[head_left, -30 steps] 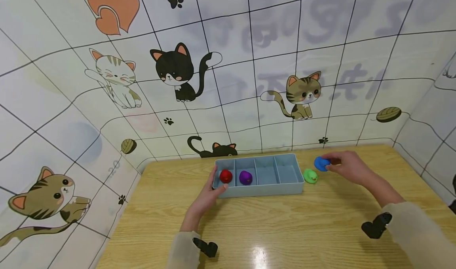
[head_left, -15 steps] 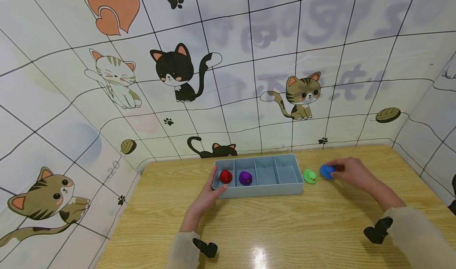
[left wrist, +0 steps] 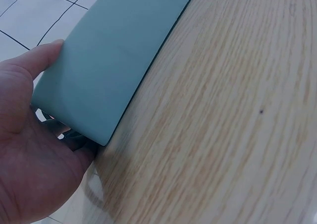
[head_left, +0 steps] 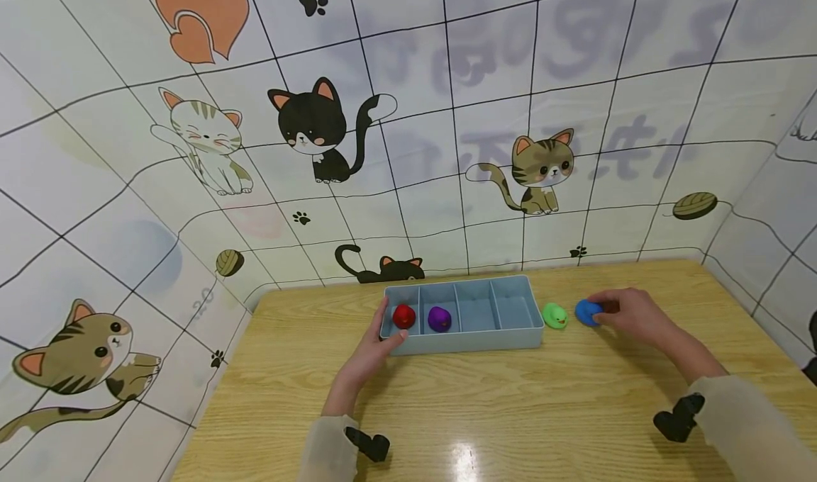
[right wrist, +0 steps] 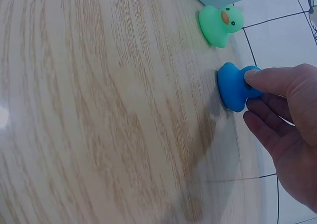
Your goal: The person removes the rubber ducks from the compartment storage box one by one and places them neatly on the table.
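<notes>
At the back of the table stands a grey-blue divided box (head_left: 469,342) with its compartments in a row. My left hand (head_left: 373,347) grips its left end, thumb at the front rim and fingers round the end wall. A red toy (head_left: 403,317) lies in the leftmost compartment, and a purple one (head_left: 439,319) in the compartment beside it. My right hand (head_left: 635,315) pinches a blue rubber duck (right wrist: 232,87) by the head, its base right at the tabletop. Between that duck and the box's right end sits a green rubber duck (right wrist: 218,27), facing the right wrist camera.
The light wood table (head_left: 510,404) reaches back to a white wall (head_left: 415,135) printed with cartoon cats and grid lines. Similar walls close in at the left and right. Each sleeve has a small black device (head_left: 370,444) at the wrist.
My right hand has brought the blue duck down and slightly right, from above the green duck's side to the tabletop beside it. The left hand and the box have stayed put.
</notes>
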`<state>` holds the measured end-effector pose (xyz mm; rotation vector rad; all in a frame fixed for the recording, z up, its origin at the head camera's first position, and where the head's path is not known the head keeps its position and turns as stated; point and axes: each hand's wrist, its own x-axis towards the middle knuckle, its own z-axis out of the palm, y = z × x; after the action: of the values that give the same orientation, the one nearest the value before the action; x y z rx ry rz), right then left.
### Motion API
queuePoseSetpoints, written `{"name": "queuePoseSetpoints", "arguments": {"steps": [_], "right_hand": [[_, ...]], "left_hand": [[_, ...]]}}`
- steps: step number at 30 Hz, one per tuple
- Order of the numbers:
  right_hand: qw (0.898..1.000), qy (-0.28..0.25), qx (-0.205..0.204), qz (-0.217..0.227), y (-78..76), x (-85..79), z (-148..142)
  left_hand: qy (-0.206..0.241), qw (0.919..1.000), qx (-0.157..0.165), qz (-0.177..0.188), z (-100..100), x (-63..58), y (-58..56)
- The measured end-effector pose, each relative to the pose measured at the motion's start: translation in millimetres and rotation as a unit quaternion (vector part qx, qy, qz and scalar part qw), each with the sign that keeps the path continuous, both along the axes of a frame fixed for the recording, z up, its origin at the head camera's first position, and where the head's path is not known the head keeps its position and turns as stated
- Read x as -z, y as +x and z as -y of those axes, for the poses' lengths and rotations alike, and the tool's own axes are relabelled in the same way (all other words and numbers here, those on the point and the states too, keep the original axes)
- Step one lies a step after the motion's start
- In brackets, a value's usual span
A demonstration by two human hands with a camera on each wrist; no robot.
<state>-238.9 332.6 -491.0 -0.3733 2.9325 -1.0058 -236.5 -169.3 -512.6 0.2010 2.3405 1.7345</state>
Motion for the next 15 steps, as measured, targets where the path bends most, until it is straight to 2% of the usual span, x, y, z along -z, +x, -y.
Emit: {"name": "queuePoseSetpoints", "arguments": {"steps": [10, 15], "right_hand": [[1.0, -0.014, -0.001, 0.006, 1.5, -1.9, 1], [1.0, -0.029, -0.005, -0.01, 0.7, -12.0, 8]], "left_hand": [[0.003, 1.0, 0.002, -0.004, 0, -1.5, 0.7], [0.0, 1.0, 0.002, -0.007, -1, -1.7, 0.6]]}}
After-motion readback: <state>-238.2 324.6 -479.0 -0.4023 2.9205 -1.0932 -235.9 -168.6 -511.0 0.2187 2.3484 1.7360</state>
